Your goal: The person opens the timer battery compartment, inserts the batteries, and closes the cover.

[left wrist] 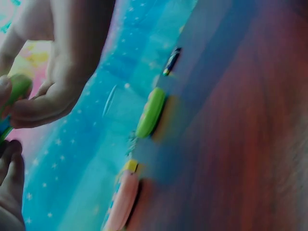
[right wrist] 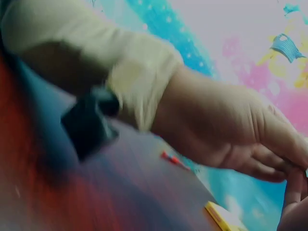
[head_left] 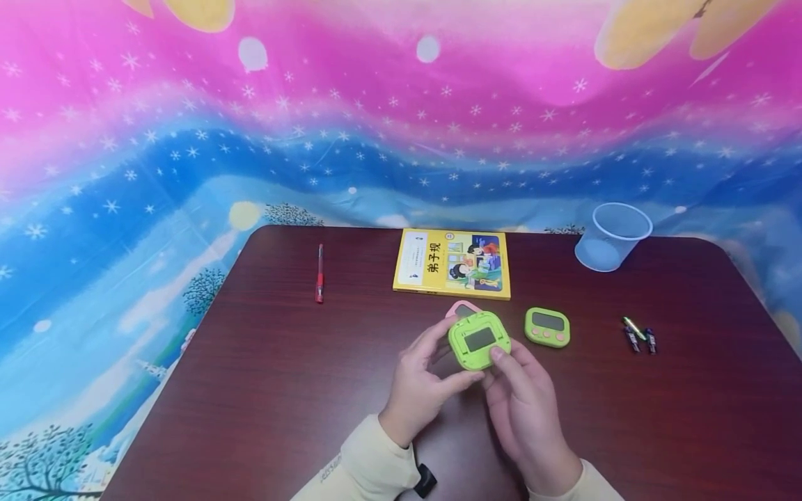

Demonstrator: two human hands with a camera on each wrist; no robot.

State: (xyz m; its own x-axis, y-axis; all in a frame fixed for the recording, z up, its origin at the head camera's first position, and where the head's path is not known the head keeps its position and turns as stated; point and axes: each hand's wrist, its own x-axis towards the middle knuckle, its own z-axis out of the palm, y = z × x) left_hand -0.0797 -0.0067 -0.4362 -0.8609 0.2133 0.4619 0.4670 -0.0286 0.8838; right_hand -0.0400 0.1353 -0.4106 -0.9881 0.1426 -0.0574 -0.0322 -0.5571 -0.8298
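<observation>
Both hands hold a green digital timer point(head_left: 480, 339) above the table, its face with a dark rectangle turned up. My left hand point(head_left: 413, 390) grips its left side between the fingers at the top edge and the thumb at the lower edge. The thumb of my right hand point(head_left: 529, 400) presses on the timer's lower right corner, with the fingers curled underneath. Partly hidden behind the held timer lies a pink timer point(head_left: 462, 307). Another green timer point(head_left: 547, 327), with a grey screen and three pinkish buttons, lies to the right.
Several small batteries point(head_left: 634, 328) lie at the right of the dark red table point(head_left: 269, 390). A clear plastic cup point(head_left: 610, 240) stands at the back right. At the back middle is a yellow book point(head_left: 451, 264), with a red pen point(head_left: 320, 275) to its left.
</observation>
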